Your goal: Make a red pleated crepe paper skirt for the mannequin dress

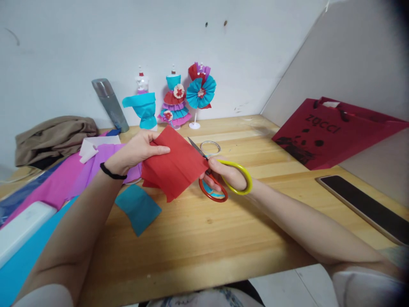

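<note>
Red sheet [180,168] held above table [204,243], left hand [145,149] pinching it under thumb. Right hand [225,171] curls fingers round scissors [199,149], at sheet's corner. Two mannequins [173,80] look dressed, leftmost mannequin [143,104] seemingly unfinished; sheet still loose.

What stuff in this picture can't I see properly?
All in the head view:
- Left hand: some fingers, hidden behind the red paper.
- Phone: its near end, cut off by the right edge.
- Red bag: most of its inside, hidden by its front side.
- Dark wall spots: too small to tell what they are.
</note>
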`<state>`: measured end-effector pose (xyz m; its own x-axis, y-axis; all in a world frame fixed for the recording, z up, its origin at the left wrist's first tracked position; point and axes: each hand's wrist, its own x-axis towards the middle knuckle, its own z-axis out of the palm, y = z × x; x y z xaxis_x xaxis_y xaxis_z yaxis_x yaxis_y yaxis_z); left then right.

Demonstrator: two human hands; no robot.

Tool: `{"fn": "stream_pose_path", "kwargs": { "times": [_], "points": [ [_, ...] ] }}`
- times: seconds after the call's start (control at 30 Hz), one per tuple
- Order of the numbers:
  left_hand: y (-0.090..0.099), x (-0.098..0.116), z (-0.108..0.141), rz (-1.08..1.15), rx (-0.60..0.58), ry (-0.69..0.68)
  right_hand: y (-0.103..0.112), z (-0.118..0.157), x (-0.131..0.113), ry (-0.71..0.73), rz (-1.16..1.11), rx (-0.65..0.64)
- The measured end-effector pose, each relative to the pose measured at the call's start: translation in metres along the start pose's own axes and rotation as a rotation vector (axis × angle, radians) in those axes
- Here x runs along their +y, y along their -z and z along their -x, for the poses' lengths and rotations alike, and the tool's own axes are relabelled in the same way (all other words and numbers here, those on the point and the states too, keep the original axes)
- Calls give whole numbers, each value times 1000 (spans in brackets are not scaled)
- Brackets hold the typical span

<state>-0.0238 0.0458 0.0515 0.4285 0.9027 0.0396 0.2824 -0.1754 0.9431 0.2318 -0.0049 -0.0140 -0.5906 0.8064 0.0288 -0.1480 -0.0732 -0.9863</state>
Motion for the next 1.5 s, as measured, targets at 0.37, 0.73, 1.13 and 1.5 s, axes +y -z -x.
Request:
{"fn": "stream_pose_path", "kwargs": {
  "times": [0.37, 0.73, 1.13, 1.5],
  "points": [
    [5, -2, -2, -11, -15, -10, -1, -3, 5, 37, 83, 7],
    [4, -2, -2, -10, -61, 39, 2, -3, 4, 56, 34, -205],
    [-5, -2, -1, -28, -104, 55, 0, -6, 2, 117, -17, -252],
    [-6, -4, -3, 5, -107, 58, 2, -9, 14, 106, 36, -67]
  ]
}}
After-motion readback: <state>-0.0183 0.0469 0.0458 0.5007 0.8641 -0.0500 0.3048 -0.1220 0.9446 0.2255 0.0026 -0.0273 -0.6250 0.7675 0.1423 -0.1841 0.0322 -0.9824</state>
